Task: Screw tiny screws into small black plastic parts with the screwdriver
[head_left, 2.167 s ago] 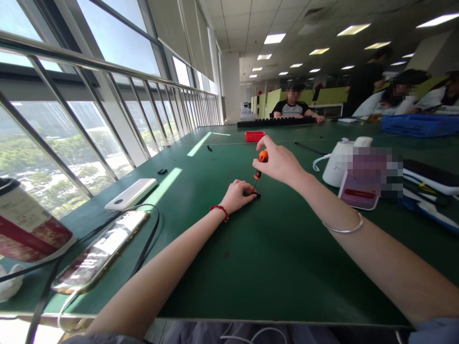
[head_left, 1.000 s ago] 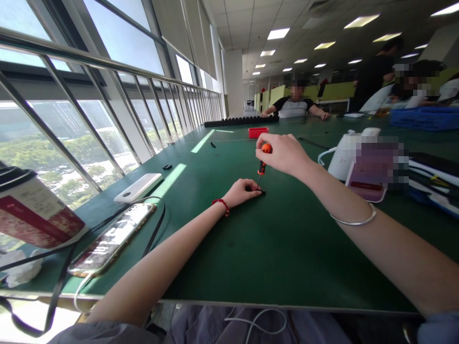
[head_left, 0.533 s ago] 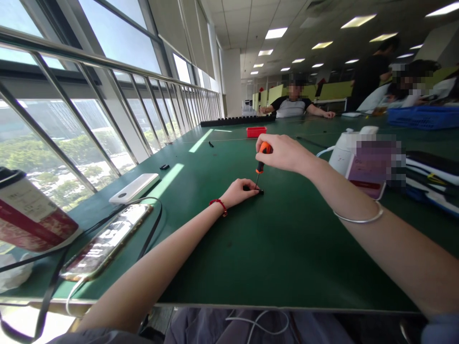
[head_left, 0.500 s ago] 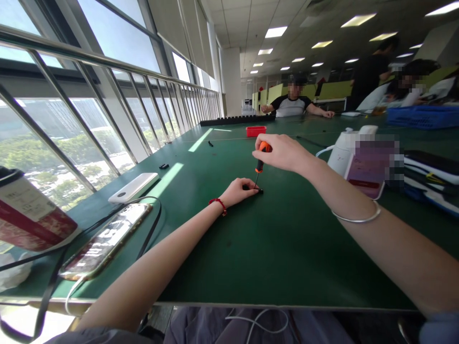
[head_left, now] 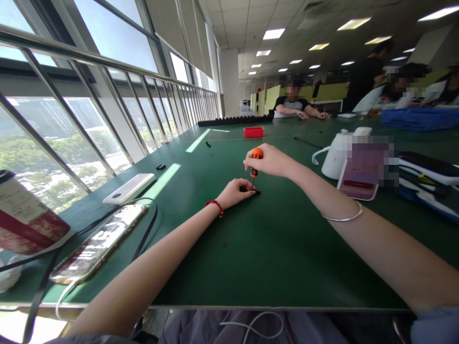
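My right hand (head_left: pixel 269 159) is closed around the handle of an orange and black screwdriver (head_left: pixel 256 154). The screwdriver stands nearly upright, its thin shaft pointing down at a small black part (head_left: pixel 257 192) on the green table (head_left: pixel 265 258). With its fingers pinched, my left hand (head_left: pixel 234 192) holds that black part against the tabletop. Most of the part is covered by my fingers, so its kind is unclear. The screwdriver's tip meets the part close to my left fingertips.
A red tray (head_left: pixel 253 132) lies beyond my hands. At left are a phone (head_left: pixel 100 243), a white power bank (head_left: pixel 129 188) and a paper cup (head_left: pixel 30 215). To the right, another phone (head_left: pixel 360 177) leans by a white bottle (head_left: pixel 335 157). A person (head_left: pixel 292 102) sits across the table.
My right hand has come down and slightly left with the screwdriver. My left hand still pinches the black part. The person opposite has brought one arm inward.
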The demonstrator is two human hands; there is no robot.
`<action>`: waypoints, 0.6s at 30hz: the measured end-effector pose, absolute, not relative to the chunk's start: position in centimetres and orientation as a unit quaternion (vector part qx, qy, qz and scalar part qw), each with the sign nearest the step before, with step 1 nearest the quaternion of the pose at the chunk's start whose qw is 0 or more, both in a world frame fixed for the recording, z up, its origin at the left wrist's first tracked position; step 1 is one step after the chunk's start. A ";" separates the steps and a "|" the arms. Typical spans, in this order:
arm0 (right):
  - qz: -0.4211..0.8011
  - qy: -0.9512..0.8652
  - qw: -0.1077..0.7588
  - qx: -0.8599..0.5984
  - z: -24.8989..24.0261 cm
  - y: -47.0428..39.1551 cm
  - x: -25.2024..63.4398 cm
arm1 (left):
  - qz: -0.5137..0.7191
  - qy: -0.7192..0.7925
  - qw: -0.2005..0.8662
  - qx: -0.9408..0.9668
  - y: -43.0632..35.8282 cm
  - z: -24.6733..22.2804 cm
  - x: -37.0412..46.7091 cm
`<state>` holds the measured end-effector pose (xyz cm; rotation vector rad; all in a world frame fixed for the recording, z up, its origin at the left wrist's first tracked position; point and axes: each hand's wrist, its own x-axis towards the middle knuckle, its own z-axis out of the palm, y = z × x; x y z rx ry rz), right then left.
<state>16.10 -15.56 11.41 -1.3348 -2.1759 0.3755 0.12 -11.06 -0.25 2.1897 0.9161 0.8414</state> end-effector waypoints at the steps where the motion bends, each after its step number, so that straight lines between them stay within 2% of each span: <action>1: 0.158 -0.809 0.285 -0.490 11.6 -15.6 16.3 | 0.316 0.350 0.297 0.830 -11.1 -0.2 0.1; 4: 0.151 -0.788 0.358 -0.478 11.6 -15.7 17.2 | 0.305 0.366 0.250 0.843 -11.3 0.0 0.1; 6: 0.100 -0.758 0.409 -0.499 9.9 -15.9 18.0 | 0.299 0.375 0.215 0.851 -11.4 0.1 0.0; 12: 0.064 -0.799 0.306 -0.513 0.7 -15.8 20.0 | 0.286 0.376 0.139 0.870 -12.0 0.0 -0.1; 18: 0.051 -0.812 0.258 -0.522 -0.4 -15.5 20.2 | 0.294 0.377 0.144 0.866 -12.3 0.1 -0.1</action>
